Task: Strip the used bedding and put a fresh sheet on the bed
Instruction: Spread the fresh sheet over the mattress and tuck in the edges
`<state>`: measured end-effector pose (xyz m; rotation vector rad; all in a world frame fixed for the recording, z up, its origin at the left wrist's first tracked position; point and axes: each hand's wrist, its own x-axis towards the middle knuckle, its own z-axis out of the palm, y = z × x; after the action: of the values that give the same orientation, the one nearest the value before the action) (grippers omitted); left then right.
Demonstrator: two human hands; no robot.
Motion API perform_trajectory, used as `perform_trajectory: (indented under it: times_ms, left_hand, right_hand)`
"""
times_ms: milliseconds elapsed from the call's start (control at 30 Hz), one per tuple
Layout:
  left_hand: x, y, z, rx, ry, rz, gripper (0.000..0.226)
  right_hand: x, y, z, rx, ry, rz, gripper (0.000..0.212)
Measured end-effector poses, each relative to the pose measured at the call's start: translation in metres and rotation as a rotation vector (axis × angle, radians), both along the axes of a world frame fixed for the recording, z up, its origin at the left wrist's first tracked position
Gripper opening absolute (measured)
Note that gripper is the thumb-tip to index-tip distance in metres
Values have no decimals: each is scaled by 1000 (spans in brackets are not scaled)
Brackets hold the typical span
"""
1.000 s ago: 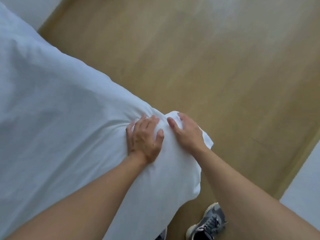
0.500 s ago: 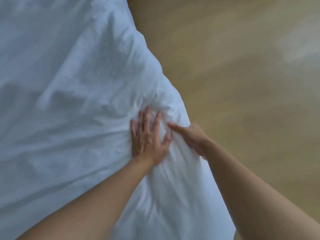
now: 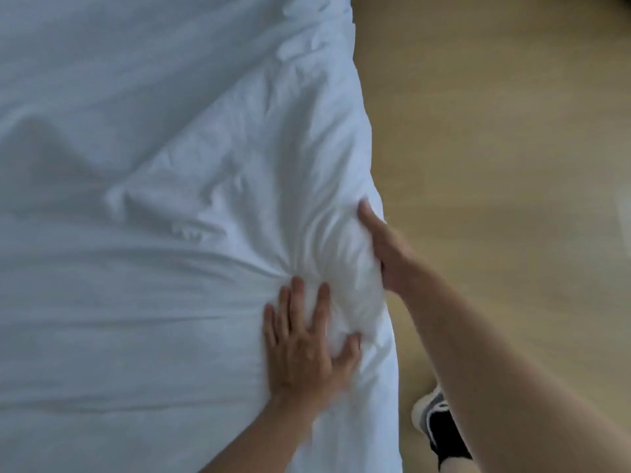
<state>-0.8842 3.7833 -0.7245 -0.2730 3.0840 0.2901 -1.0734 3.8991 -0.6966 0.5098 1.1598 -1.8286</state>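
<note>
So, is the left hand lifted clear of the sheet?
No, the left hand lies on the sheet with its fingers spread, pressing down beside the bunched fabric.

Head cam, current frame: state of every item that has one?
sheet: white, creased, bunched near its side edge between the hands.
left hand: fingers spread straight, pressing down on the sheet.
right hand: thumb on top, fingers hidden round the edge, grips the bunched sheet.
shoe: on the floor, beside the sheet's hanging edge.
</note>
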Motion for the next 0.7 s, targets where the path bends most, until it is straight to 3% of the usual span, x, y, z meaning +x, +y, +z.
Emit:
perform_trajectory:
  times_ms: [100,167,233,267,333,433,500,567,633,700]
  left_hand:
    - [-81,-13,15,39,222,187,69]
    - [-159,-26,25,-17,312,356,73]
    - [-203,-17,22,-54,44,418,86]
    - [-206,-8,20,-62,-86,419,91]
    - [-198,10,17,-35,-189,386,93]
    - [-186,16,26,-63,-274,349,87]
    - [-203,8,41,-46,-225,323,73]
    - [-239,-14,52,-12,-64,308,61]
    - [-286,-45,60,-53,72,337,66]
    - [-328,-57,63,-16,-97,388,83]
  right_hand:
    - [-51,-24,-1,188,164,50,55]
    - [-46,-5,-14,373,177,53,46]
    - [-36,24,-27,439,111,78,44]
    - [-39,31,-31,373,72,108,41]
    - [-70,29,-27,144,-7,138,46]
    - [-153,0,-12,-94,-57,120,71]
    - [-201,-24,-5,22,-36,79,72]
    - [-215,-37,-10,234,41,-11,50]
    - [-197,-24,-19,360,81,-70,36]
    - [-185,-4,-20,293,58,-20,38]
